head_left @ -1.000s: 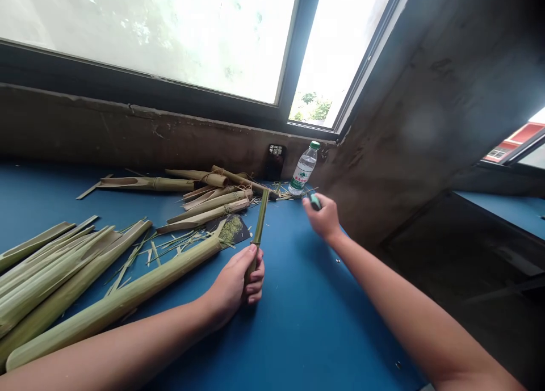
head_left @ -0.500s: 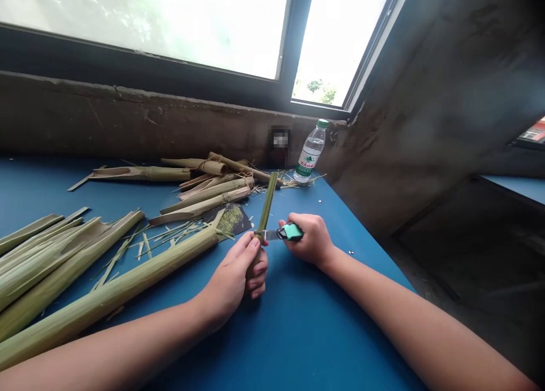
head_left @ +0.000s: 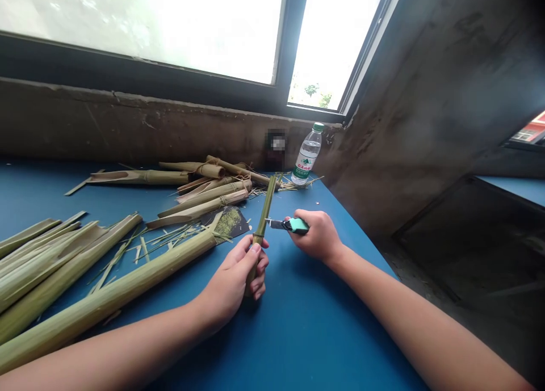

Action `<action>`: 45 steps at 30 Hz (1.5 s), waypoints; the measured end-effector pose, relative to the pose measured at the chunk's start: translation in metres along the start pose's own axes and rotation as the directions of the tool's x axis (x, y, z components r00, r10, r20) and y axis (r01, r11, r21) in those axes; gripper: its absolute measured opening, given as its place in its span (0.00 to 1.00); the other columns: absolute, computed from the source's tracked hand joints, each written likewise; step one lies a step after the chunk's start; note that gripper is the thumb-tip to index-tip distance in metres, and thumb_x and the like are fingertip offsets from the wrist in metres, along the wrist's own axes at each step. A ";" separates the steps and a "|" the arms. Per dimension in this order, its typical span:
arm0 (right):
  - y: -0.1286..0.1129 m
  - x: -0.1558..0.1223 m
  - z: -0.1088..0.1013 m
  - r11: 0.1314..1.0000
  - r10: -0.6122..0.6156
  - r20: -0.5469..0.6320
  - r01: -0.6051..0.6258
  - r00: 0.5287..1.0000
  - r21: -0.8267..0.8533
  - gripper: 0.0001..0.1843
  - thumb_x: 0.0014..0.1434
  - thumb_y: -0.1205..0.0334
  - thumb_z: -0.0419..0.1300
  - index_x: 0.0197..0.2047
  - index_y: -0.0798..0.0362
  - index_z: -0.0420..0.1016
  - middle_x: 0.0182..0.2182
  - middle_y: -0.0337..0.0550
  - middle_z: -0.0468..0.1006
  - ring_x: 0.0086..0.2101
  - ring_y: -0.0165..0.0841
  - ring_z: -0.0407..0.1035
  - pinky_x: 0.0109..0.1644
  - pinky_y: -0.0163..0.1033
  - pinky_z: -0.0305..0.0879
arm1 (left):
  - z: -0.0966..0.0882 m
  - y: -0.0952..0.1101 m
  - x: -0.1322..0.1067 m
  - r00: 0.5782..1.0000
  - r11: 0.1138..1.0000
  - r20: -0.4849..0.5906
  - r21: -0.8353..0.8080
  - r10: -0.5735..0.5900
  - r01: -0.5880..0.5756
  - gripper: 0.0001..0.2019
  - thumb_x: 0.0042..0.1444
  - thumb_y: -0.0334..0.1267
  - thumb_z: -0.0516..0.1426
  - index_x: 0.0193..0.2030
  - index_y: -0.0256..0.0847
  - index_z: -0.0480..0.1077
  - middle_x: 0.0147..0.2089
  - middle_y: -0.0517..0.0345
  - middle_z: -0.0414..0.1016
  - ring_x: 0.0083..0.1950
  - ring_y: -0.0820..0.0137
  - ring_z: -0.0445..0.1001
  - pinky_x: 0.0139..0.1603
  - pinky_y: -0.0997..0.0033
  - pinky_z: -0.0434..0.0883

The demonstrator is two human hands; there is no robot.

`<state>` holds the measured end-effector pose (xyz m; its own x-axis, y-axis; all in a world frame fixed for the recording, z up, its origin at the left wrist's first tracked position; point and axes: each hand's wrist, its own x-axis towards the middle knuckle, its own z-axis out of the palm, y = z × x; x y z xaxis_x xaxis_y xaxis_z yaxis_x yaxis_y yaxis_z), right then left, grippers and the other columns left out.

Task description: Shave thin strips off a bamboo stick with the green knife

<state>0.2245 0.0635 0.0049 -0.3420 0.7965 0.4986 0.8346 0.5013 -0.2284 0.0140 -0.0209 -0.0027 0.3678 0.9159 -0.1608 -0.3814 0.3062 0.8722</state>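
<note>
My left hand (head_left: pixel 240 272) grips the lower end of a slim green bamboo stick (head_left: pixel 263 212), which stands upright and slightly tilted above my fist. My right hand (head_left: pixel 317 235) is shut on a utility knife with a mint-green handle (head_left: pixel 296 226). Its short steel blade points left, and the tip sits right beside the stick, a little above my left hand. I cannot tell whether the tip touches the bamboo.
Long split bamboo lengths (head_left: pixel 102 289) lie along the blue table (head_left: pixel 306 334) left of my arms. Tied bamboo pieces (head_left: pixel 208 198) and loose fibres lie further back. A plastic water bottle (head_left: pixel 307 155) stands by the concrete wall (head_left: pixel 404 124). The table edge runs at right.
My right hand has come in from near the bottle with the knife, then drawn slightly back and right from the stick. My left hand still holds the stick.
</note>
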 end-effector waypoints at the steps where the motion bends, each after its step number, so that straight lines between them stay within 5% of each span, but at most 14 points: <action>1: 0.000 0.000 0.000 1.000 -0.002 0.013 0.002 1.000 -0.007 0.18 0.61 0.54 0.57 0.25 0.50 0.56 0.21 0.39 0.69 0.23 0.30 0.57 0.31 0.38 0.45 | 0.000 0.000 0.000 1.000 1.000 0.001 0.001 0.001 -0.001 0.09 0.69 0.47 0.52 0.47 0.45 0.61 0.30 0.67 0.60 0.21 0.79 0.56 0.23 0.74 0.60; 9: -0.015 -0.005 0.008 0.996 -0.032 0.162 0.045 0.986 -0.074 0.12 0.59 0.55 0.58 0.26 0.50 0.66 0.25 0.41 0.76 0.25 0.32 0.65 0.32 0.39 0.44 | 0.002 0.000 0.000 1.000 0.999 0.009 0.031 0.022 -0.023 0.11 0.68 0.48 0.53 0.41 0.45 0.58 0.29 0.68 0.60 0.21 0.79 0.56 0.23 0.75 0.61; 14: -0.021 -0.004 0.010 0.988 0.031 0.237 0.005 0.971 -0.153 0.09 0.57 0.58 0.58 0.28 0.50 0.73 0.27 0.43 0.79 0.27 0.34 0.69 0.32 0.40 0.46 | 0.000 0.000 0.001 0.999 0.999 -0.008 0.023 -0.040 0.040 0.12 0.69 0.50 0.52 0.40 0.45 0.58 0.24 0.72 0.51 0.19 0.81 0.43 0.18 0.79 0.50; 20: -0.012 0.003 0.007 0.954 0.145 0.286 -0.056 0.947 -0.296 0.09 0.55 0.58 0.59 0.34 0.49 0.80 0.31 0.46 0.81 0.30 0.38 0.72 0.33 0.39 0.50 | 0.000 0.004 0.002 0.992 0.991 -0.025 0.045 -0.127 0.128 0.13 0.69 0.49 0.52 0.38 0.44 0.58 0.25 0.72 0.49 0.20 0.82 0.43 0.19 0.81 0.46; 29: -0.004 0.011 0.014 0.938 0.151 0.300 -0.040 0.942 -0.343 0.11 0.55 0.58 0.60 0.38 0.49 0.82 0.34 0.48 0.82 0.34 0.40 0.74 0.36 0.38 0.57 | 0.000 0.009 0.008 0.979 0.981 -0.106 0.063 -0.176 0.183 0.12 0.70 0.48 0.50 0.40 0.43 0.59 0.25 0.72 0.48 0.20 0.82 0.43 0.18 0.82 0.45; 33: 0.026 0.022 0.000 0.884 0.325 0.193 -0.225 0.926 -0.410 0.12 0.59 0.55 0.57 0.35 0.50 0.81 0.32 0.50 0.80 0.33 0.41 0.74 0.36 0.39 0.57 | 0.005 0.005 -0.002 0.982 0.973 -0.086 0.144 -0.170 0.181 0.12 0.70 0.49 0.48 0.40 0.44 0.59 0.24 0.72 0.49 0.19 0.80 0.43 0.15 0.81 0.46; 36: 0.062 0.027 -0.016 0.775 0.537 0.065 -0.462 0.841 -0.430 0.15 0.62 0.53 0.56 0.34 0.51 0.81 0.33 0.53 0.80 0.34 0.43 0.74 0.35 0.40 0.58 | 0.008 0.000 -0.009 0.990 0.966 0.017 0.223 -0.140 0.133 0.14 0.69 0.52 0.50 0.40 0.44 0.60 0.23 0.71 0.50 0.19 0.79 0.46 0.15 0.80 0.50; 39: 0.083 0.026 -0.023 0.721 0.623 0.008 -0.571 0.782 -0.393 0.16 0.61 0.50 0.57 0.35 0.50 0.82 0.34 0.53 0.80 0.36 0.45 0.74 0.35 0.41 0.58 | 0.005 -0.003 -0.006 0.987 0.974 0.044 0.177 -0.153 0.143 0.15 0.67 0.54 0.52 0.40 0.44 0.60 0.23 0.72 0.49 0.19 0.79 0.44 0.15 0.81 0.48; 45: 0.073 0.020 -0.016 0.790 0.545 -0.020 -0.521 0.838 -0.323 0.15 0.61 0.50 0.57 0.31 0.49 0.79 0.30 0.50 0.78 0.32 0.42 0.72 0.33 0.39 0.54 | -0.002 0.000 0.004 0.988 0.989 0.046 0.035 -0.147 0.145 0.14 0.66 0.53 0.54 0.43 0.45 0.61 0.24 0.71 0.53 0.19 0.80 0.44 0.15 0.80 0.54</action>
<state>0.2851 0.1109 0.0116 0.1766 0.9341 0.3102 0.9770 -0.1281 -0.1704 0.0141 -0.0172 -0.0045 0.4584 0.8481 -0.2656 -0.2942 0.4268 0.8551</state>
